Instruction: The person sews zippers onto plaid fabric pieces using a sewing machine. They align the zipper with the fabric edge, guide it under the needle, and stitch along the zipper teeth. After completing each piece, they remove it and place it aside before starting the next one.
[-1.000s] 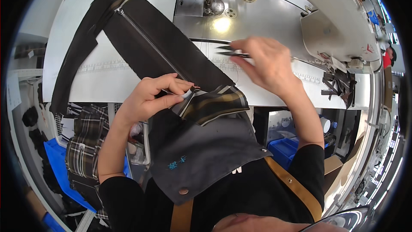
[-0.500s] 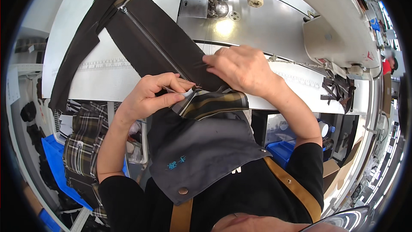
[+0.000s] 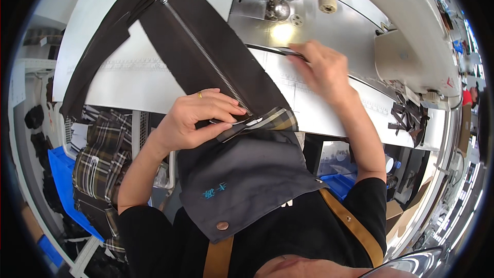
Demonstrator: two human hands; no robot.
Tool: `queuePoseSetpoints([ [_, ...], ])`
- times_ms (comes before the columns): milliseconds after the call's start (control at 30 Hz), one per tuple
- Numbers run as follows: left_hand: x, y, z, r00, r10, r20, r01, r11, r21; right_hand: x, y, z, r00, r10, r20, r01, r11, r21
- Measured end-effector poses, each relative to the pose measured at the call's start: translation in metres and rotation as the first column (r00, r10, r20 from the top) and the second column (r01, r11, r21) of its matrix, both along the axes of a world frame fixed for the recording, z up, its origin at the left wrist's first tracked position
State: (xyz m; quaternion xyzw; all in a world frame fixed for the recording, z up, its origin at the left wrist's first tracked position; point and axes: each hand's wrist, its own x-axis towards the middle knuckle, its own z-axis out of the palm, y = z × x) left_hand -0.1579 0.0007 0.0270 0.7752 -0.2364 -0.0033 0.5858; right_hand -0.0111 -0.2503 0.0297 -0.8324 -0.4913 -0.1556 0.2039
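A dark brown fabric piece (image 3: 216, 28) with a metal zipper (image 3: 203, 54) sewn along it lies slantwise across the white table. Its near end has a plaid band (image 3: 278, 120) that hangs over the table's front edge. My left hand (image 3: 198, 118) is closed on this near end, fingers on top beside the zipper's end and thumb below. To the right of the fabric, my right hand (image 3: 324, 69) is raised near the sewing machine's metal bed. Between its thumb and fingers is a slim dark tool (image 3: 294, 51), smeared by motion, its kind unclear.
The sewing machine (image 3: 406, 25) stands at the back right, its presser foot (image 3: 272, 7) over the metal bed (image 3: 257, 31). Dark fabric scraps (image 3: 409, 118) lie on the table's right end. Plaid pieces (image 3: 98, 159) spill over a blue bin (image 3: 64, 175) at lower left.
My right hand has moved away from the fabric, up and to the right. The plaid band now lies flatter, and my left hand's fingers have spread over the fabric's near end.
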Motion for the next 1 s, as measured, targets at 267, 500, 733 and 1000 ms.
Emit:
queuePoseSetpoints([
  [267,-0.013,-0.006,-0.012,0.967,0.129,0.22,-0.146,0.987,0.062,-0.005,0.021,0.008,0.998,0.068,-0.012,-0.068,0.998,0.0],
  [500,-0.04,-0.016,-0.024,0.894,0.248,0.373,-0.349,0.908,0.231,-0.004,-0.004,-0.001,0.961,-0.271,-0.058,0.271,0.963,-0.009],
  [733,-0.041,-0.033,-0.029,0.802,0.473,0.365,-0.492,0.87,-0.047,-0.071,-0.002,0.011,0.87,0.026,-0.493,0.005,0.998,0.06],
  [1000,-0.028,-0.054,0.0,0.855,0.176,-0.487,-0.441,0.741,-0.506,-0.059,0.011,0.031,0.995,0.081,0.065,-0.096,0.954,0.285],
])
